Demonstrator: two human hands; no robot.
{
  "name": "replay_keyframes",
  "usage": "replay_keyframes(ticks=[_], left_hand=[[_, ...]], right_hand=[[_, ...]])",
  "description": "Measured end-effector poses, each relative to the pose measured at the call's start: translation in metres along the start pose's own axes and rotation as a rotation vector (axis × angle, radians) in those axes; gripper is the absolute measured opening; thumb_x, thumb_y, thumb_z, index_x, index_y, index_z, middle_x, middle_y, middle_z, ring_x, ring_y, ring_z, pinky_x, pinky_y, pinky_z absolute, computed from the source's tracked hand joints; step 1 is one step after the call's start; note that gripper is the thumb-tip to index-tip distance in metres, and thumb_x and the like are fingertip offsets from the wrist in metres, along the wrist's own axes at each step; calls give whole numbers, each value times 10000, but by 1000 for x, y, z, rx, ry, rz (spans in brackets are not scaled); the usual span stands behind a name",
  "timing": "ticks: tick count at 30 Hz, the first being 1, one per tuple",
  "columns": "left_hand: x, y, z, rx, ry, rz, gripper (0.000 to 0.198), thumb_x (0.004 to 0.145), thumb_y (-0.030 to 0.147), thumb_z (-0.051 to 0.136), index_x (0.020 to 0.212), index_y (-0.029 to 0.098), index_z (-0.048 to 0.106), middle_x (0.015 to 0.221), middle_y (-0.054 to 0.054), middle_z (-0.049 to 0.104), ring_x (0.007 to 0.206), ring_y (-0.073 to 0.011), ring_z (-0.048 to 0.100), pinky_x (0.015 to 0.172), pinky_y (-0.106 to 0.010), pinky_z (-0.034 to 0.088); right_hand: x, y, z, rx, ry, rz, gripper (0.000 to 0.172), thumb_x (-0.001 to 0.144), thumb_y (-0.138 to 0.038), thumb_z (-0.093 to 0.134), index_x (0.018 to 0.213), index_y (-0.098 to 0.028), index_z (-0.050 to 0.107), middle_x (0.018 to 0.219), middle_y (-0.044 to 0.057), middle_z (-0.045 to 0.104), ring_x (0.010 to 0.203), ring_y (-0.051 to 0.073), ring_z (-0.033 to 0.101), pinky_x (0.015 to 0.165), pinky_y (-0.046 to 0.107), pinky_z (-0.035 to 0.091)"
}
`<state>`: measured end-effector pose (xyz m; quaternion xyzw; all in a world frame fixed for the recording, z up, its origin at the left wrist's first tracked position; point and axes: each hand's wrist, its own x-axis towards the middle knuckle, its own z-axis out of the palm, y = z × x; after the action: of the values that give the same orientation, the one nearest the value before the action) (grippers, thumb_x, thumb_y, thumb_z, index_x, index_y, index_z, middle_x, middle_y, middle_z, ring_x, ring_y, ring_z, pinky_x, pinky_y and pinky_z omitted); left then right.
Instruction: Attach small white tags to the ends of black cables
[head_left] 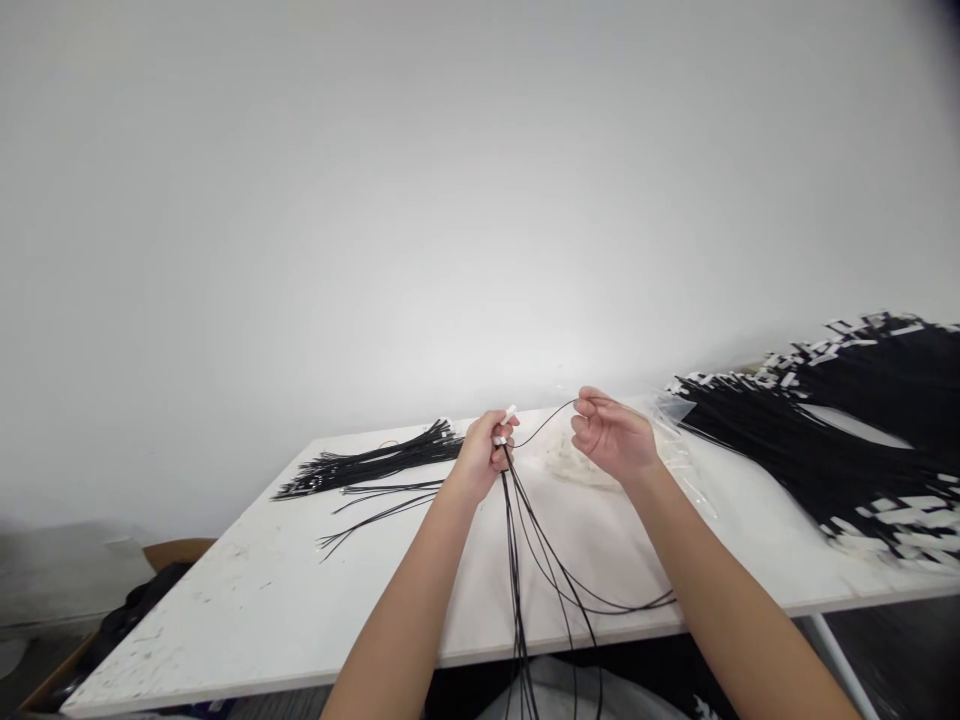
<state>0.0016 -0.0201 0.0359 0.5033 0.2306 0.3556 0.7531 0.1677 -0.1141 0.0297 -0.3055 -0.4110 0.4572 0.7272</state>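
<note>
Black cords (514, 560), one bundle: we are gripping them in our left hand (484, 458), fingers closed round the white-tipped ends above the desk (262, 600), and the tails are hanging past its near edge. Our right hand (611, 438) is pinching a single strand (544, 420), drawn out to the right. Risks, as we are judging them: the dangling tails snagging together, or a slackening grip letting strands slide off.
</note>
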Motion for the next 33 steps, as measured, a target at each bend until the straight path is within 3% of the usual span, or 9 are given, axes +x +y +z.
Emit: replay_keyframes(ticks=[7, 10, 12, 16, 18, 22, 25, 28, 33], left_hand=[[6, -8, -6, 13, -31, -68, 218, 683, 336, 564, 731, 124, 551, 516, 76, 286, 353, -3, 203, 334, -158, 107], [7, -8, -7, 31, -38, -90, 225, 686, 338, 556, 731, 118, 559, 501, 78, 280, 344, -6, 199, 334, -161, 113], [6, -8, -7, 36, -55, -104, 227, 690, 337, 550, 734, 114, 562, 493, 81, 267, 336, -8, 194, 333, -166, 111], [6, -7, -7, 29, -94, -109, 235, 701, 340, 545, 759, 113, 565, 498, 85, 241, 330, -9, 189, 335, -171, 100], [6, -7, -7, 32, -108, -109, 236, 708, 342, 540, 767, 115, 565, 499, 86, 229, 329, -11, 188, 335, -175, 91], [6, -8, -6, 66, -136, -105, 234, 720, 346, 527, 782, 123, 562, 498, 82, 251, 329, -15, 199, 339, -174, 89], [5, -10, -5, 101, -161, -102, 221, 715, 345, 531, 751, 127, 546, 508, 72, 299, 335, -11, 214, 346, -171, 92], [4, -11, -6, 138, -170, -123, 217, 701, 344, 538, 712, 127, 532, 557, 52, 370, 343, -4, 225, 350, -173, 92], [3, -11, -5, 184, -167, -97, 213, 681, 339, 550, 701, 128, 538, 668, 19, 449, 368, 3, 246, 362, -172, 84]], right_hand=[[26, 7, -21, 100, 430, -263, 307, 719, -527, 591, 799, -232, 562, 557, -67, 413, 450, 49, 396, 480, 211, 412], [29, 4, -30, 125, 544, -375, 317, 712, -513, 607, 870, -240, 574, 623, -55, 467, 536, 56, 472, 572, 213, 477], [28, 0, -31, 129, 573, -379, 329, 687, -462, 650, 928, -247, 583, 635, -59, 472, 518, 44, 457, 524, 186, 461], [22, 1, -20, 49, 437, -244, 389, 624, -352, 712, 982, -234, 617, 612, -62, 477, 435, 20, 380, 372, 158, 324], [19, 9, -11, -69, 329, -165, 339, 618, -335, 707, 924, -199, 651, 593, -49, 491, 416, 26, 376, 362, 178, 299], [17, 32, 10, -402, 241, -105, 244, 638, -369, 676, 781, -171, 682, 553, -21, 528, 374, 39, 327, 354, 216, 255], [15, 43, 19, -575, 155, -206, 208, 687, -386, 634, 756, -198, 689, 677, 19, 626, 531, 111, 504, 470, 244, 388], [12, 44, 23, -640, 90, -301, 188, 734, -359, 594, 667, -205, 678, 706, 29, 634, 706, 154, 573, 627, 262, 452], [11, 43, 21, -558, 56, -269, 188, 730, -350, 612, 784, -186, 686, 670, 23, 632, 668, 151, 596, 601, 257, 477]])
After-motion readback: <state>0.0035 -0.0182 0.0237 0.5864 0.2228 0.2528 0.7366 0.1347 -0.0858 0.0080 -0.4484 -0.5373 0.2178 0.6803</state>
